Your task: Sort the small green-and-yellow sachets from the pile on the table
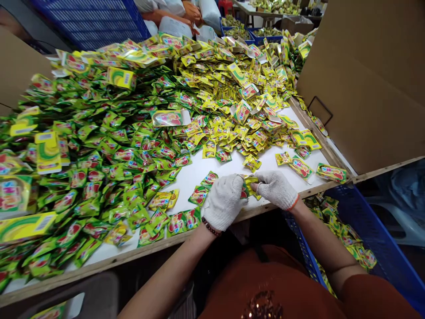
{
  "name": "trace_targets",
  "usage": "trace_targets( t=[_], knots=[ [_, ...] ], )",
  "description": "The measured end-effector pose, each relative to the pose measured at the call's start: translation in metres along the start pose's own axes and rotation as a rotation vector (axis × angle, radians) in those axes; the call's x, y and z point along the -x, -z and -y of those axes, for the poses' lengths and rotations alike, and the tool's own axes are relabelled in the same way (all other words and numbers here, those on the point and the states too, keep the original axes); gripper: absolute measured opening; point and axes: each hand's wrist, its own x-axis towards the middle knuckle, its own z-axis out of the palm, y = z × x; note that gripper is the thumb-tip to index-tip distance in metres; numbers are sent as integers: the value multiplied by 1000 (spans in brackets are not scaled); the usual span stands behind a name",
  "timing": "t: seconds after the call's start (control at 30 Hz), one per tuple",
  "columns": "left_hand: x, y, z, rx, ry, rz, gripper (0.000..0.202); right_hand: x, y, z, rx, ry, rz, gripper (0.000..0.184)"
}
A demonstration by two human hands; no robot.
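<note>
My left hand (224, 201), in a white knit glove, is closed at the table's front edge. Close beside it, my right hand (277, 189), also gloved, pinches with thumb and fingers. Between the two lie small yellow and green candy packets (249, 186), gripped by both hands and partly hidden by the gloves. Loose green packets (198, 195) with a watermelon print rest just left of my left hand. A single yellow packet (252, 163) lies on the white table top (232, 167) beyond my fingers.
Green packets (113, 146) heap on the left and yellow packets (229, 88) at the back. Small flat boxes (168, 118) lie among them. A blue crate (375, 235) with packets stands below right. Cardboard (365, 88) walls the right side; a wooden rim (133, 256) edges the front.
</note>
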Motion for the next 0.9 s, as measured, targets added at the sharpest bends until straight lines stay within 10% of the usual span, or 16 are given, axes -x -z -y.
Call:
trace_targets(
  t=[0.2,0.73,0.9],
  knots=[
    [-3,-2,-6,27,-2,28,36,-7,-10,8,133,-6,-15,19],
    [3,-2,23,126,-32,-78,72,3,-15,-7,-577,-181,92,23],
    [13,-8,30,170,-115,-43,52,11,-18,-9,-766,-200,415,43]
  ],
)
